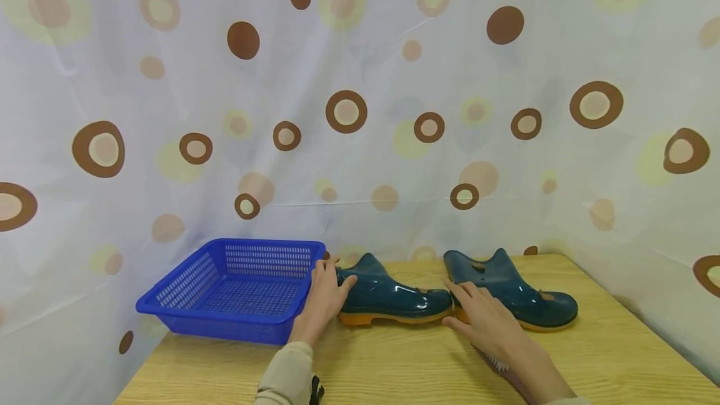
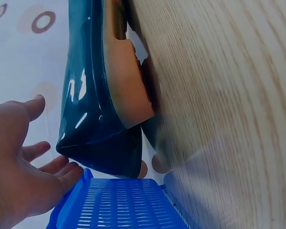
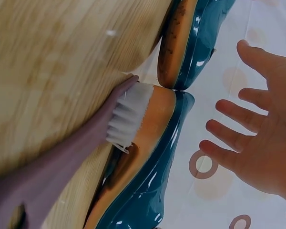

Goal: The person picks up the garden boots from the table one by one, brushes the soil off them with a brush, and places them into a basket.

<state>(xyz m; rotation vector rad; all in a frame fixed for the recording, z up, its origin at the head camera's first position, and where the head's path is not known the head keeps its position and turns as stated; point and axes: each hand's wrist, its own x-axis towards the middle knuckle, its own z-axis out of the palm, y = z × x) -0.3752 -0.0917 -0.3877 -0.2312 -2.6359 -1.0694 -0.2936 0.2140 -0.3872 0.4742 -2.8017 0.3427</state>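
— Wooden desk against a dotted curtain. What lies nearest?

— A brush with white bristles, under the right hand, touching the right rubber shoe.

— And that hand's fingers?

— Spread, hovering over that shoe, holding nothing.

— The left hand?

— Fingers relaxed and straight, resting at the heel of the left rubber shoe, just beside the blue basket.

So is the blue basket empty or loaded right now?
Empty: the blue basket's mesh floor shows bare; both shoes stand outside on the table.
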